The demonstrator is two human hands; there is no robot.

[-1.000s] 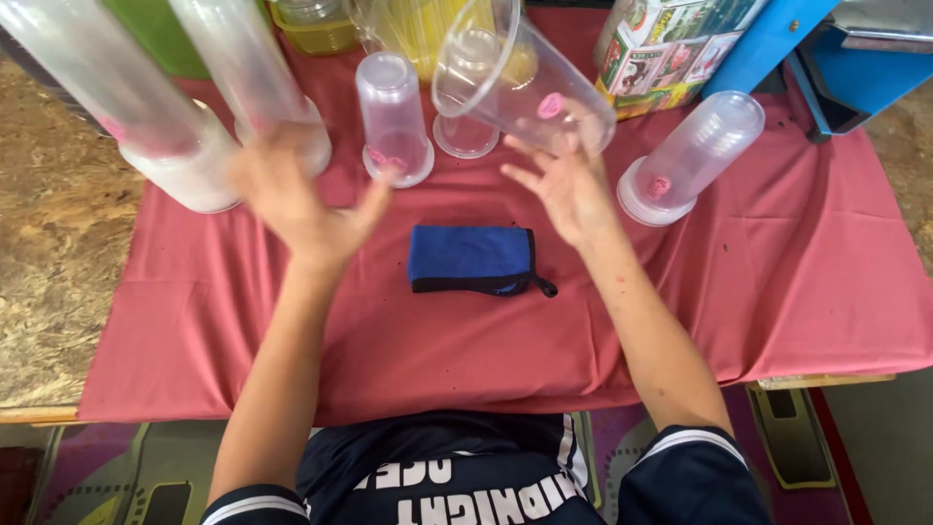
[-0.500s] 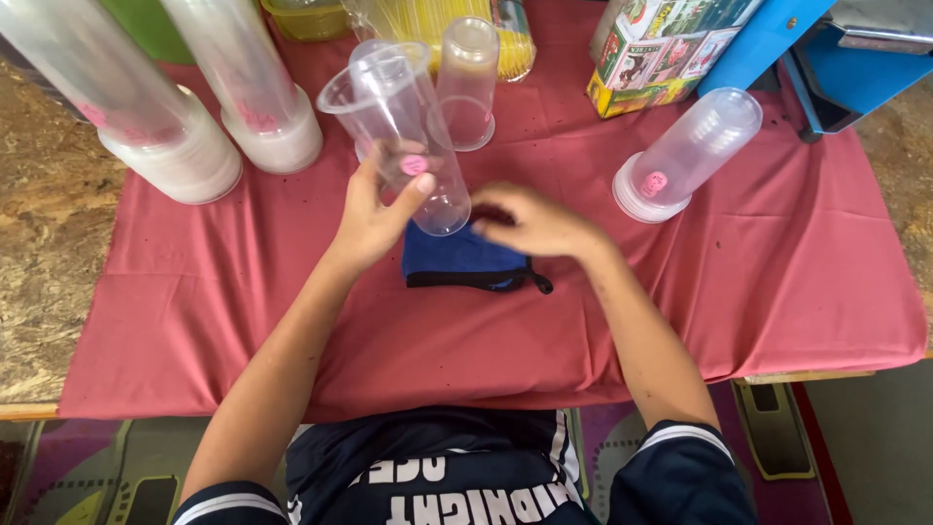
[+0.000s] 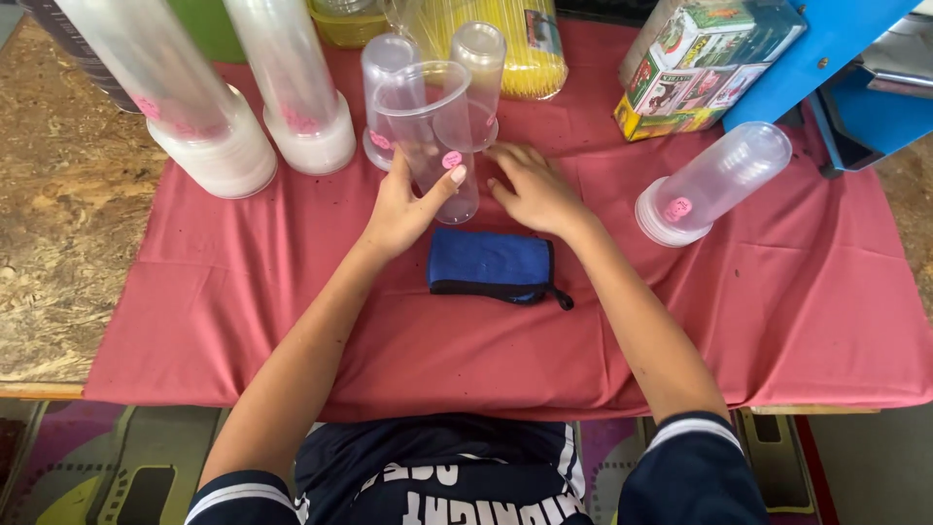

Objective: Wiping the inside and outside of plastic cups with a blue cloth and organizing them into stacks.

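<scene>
A clear plastic cup (image 3: 434, 131) with a small pink sticker stands upright on the red tablecloth (image 3: 292, 282). My left hand (image 3: 403, 209) grips its left side near the base. My right hand (image 3: 533, 190) rests flat on the cloth just right of the cup, fingers spread, holding nothing. A blue pouch (image 3: 493, 264) with a black strap lies below both hands. Two clear cups stand upside down behind the held cup, one at the left (image 3: 384, 73) and one at the right (image 3: 479, 58).
Two tall stacks of clear cups (image 3: 209, 126) (image 3: 301, 97) stand at the back left. A shorter stack (image 3: 714, 180) lies on its side at the right. Yellow straws in a bag (image 3: 535, 58), a printed carton (image 3: 705, 63) and a blue machine (image 3: 846, 68) line the back.
The cup was tilted in the air in my left hand; it now stands upright on the cloth. My right hand has slid from the pouch up onto the cloth beside the cup.
</scene>
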